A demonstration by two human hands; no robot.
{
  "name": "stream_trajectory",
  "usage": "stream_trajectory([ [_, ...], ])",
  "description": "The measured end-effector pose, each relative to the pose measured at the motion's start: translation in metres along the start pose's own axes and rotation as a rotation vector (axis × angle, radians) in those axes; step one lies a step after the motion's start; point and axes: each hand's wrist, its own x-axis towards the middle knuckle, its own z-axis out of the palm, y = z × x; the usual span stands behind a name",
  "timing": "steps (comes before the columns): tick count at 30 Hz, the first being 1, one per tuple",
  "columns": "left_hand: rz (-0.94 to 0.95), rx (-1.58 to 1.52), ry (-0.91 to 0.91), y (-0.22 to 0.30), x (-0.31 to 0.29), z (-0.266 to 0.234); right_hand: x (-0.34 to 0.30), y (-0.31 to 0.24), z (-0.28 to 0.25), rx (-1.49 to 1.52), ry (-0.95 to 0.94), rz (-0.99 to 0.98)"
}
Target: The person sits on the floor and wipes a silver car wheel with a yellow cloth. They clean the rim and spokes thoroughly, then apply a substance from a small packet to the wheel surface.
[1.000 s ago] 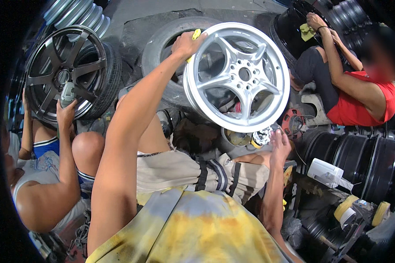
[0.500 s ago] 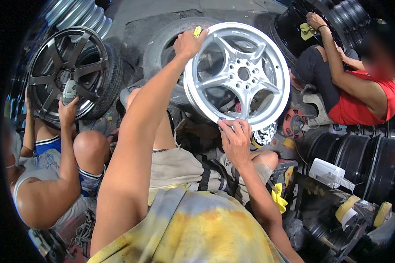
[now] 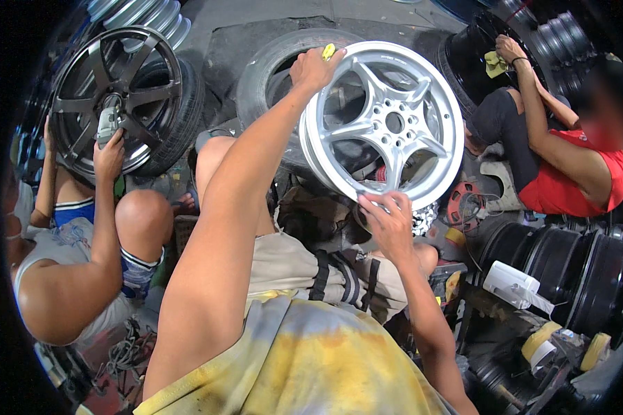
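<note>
A silver alloy wheel [image 3: 393, 164] with several spokes stands tilted in front of me. My left hand [image 3: 316, 70] is closed at the wheel's upper left rim, with a small yellow piece [image 3: 329, 52] showing at its fingers. I cannot make out the kind of that piece. My right hand [image 3: 391, 223] reaches the rim's lower edge, its thumb and fingers bent together. A tiny dark piece at those fingertips touches or nearly touches the rim; its kind is too small to tell.
Behind the wheel lies a grey tyre [image 3: 253, 90]. At left a person works a grey power tool [image 3: 109, 124] on a dark wheel [image 3: 66, 105]. At right a person in red holds a yellow cloth [image 3: 495, 63] against a black wheel. Black wheels [image 3: 554, 266] lie stacked at lower right.
The wheel and surroundings sit slightly farther right and lower in view. My right hand has moved a little right along the lower rim. My left hand keeps its place on the rim.
</note>
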Motion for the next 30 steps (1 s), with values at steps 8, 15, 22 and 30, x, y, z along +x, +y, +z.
stream_trajectory([
  [8,-0.048,-0.039,-0.031,0.007,-0.007,-0.001,0.032,-0.026,0.013,0.038,0.025,0.003],
  [15,-0.043,-0.031,-0.086,0.001,-0.001,-0.003,0.030,-0.016,0.027,0.053,0.059,-0.066],
  [22,0.008,0.001,-0.008,-0.004,0.002,0.002,0.085,-0.039,0.049,0.037,0.080,-0.038],
  [30,-0.038,0.004,-0.077,-0.007,0.009,0.008,-0.049,0.071,-0.071,-0.463,-0.046,0.051],
])
